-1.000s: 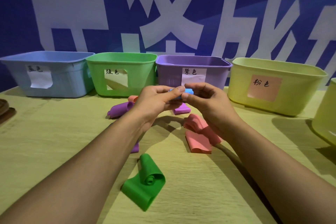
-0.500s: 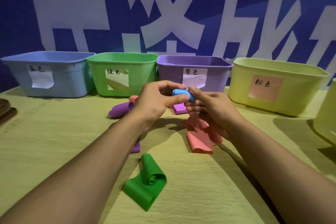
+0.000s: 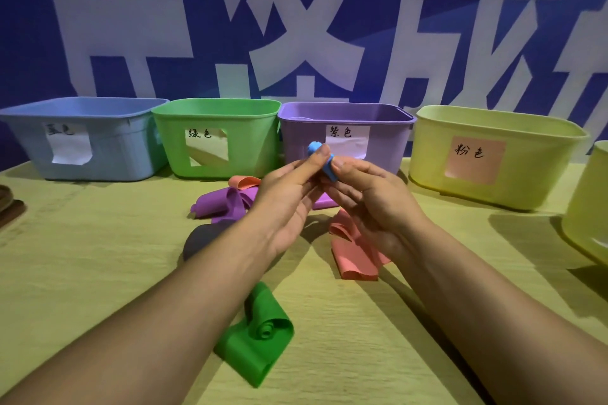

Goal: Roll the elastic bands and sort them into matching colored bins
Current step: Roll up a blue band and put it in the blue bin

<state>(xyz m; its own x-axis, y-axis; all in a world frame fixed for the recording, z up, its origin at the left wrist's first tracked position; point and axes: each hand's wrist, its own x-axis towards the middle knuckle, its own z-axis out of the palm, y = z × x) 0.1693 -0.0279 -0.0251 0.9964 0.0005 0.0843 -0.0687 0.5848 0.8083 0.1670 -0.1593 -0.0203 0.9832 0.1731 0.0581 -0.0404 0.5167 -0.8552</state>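
**Blue band roll held above the table, bins behind**

Held item: a blue band roll [image 3: 324, 164], tightly wound, tilted, raised in front of the purple bin [image 3: 385, 145]. The left hand [image 3: 289, 204] pinches its upper end between thumb and fingers; the right hand [image 3: 371, 204] has its fingers curled on the lower end.

Loose on the table [image 3: 82, 273]:
- green band [image 3: 255, 335], partly rolled, nearest the person, under the left forearm.
- pink bands [image 3: 353, 253], folded and crumpled, partly covered by the right hand.
- purple bands [image 3: 220, 204], loosely curled, beside the left hand; a further purple piece shows between the two hands.
- a small pink curl [image 3: 245, 181] just behind the purple bands.

Bins, in a row along the far edge, each with a handwritten paper label:
- blue bin [image 3: 108, 154], far left; contents hidden.
- green bin [image 3: 253, 145]; contents hidden.
- purple bin; something pale purple shows just inside its rim, otherwise hidden.
- yellow bin [image 3: 533, 181] with a pink label; contents hidden.
- another yellow container [image 3: 589, 207], cut off at the right edge.

Backdrop: blue wall [image 3: 33, 26] with large white characters.
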